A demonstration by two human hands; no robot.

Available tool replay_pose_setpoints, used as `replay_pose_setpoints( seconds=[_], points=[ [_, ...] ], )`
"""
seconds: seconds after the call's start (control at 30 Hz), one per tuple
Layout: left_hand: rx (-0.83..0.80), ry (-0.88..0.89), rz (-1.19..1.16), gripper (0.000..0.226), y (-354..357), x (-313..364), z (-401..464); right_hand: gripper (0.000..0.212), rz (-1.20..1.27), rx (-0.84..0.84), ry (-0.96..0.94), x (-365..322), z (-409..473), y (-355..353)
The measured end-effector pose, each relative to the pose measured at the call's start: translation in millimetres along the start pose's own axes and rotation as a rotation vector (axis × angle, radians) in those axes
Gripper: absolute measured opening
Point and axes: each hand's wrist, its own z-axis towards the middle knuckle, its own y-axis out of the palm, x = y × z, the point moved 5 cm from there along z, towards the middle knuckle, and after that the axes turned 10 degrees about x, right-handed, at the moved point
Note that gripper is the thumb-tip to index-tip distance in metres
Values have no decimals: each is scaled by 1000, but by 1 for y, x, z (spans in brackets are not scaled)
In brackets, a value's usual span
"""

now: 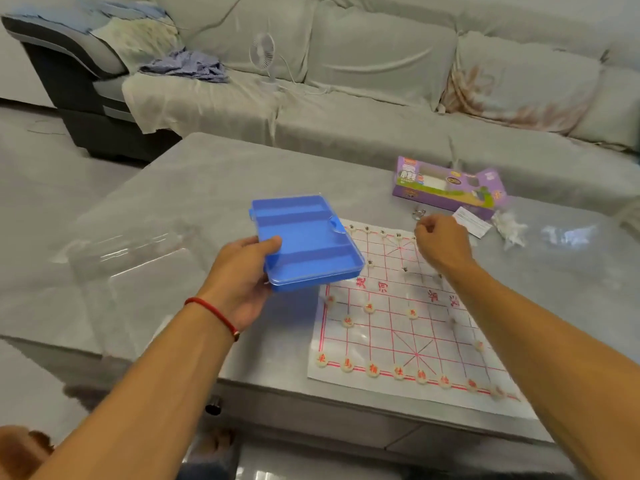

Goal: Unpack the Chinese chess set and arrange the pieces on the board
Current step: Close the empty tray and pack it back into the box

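Two hands: left hand (239, 282) grips blue case (306, 242); right hand (441, 242) curled over board (408, 323).

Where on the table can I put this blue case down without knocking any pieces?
The bare grey tabletop left of the paper chess board, beyond your left hand holding the blue plastic case, is free. Crowded: the board and, by your right hand, the purple cardboard box.
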Motion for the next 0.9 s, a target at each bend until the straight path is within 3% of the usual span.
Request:
replay_pose_setpoints(
  seconds=[0.2,0.33,0.5,0.67,0.77,0.9],
  points=[
    [-76,-30,18,23,71,-25,19,37,-167,77,85,107,84,-21],
    [-81,-3,35,28,95,-30,37,44,-203,-51,44,139,126,6],
    [-81,14,34,32,107,-29,44,66,-454,-118,117,157,146,20],
    [-66,28,76,33,100,-26,36,60,-451,-157,171,163,142,13],
    [-53,48,81,32,90,-19,26,25,-239,-14,183,156,127,-3],
    [-15,61,62,32,61,-8,11,22,-108,90,156,127,103,-36]
  ],
)
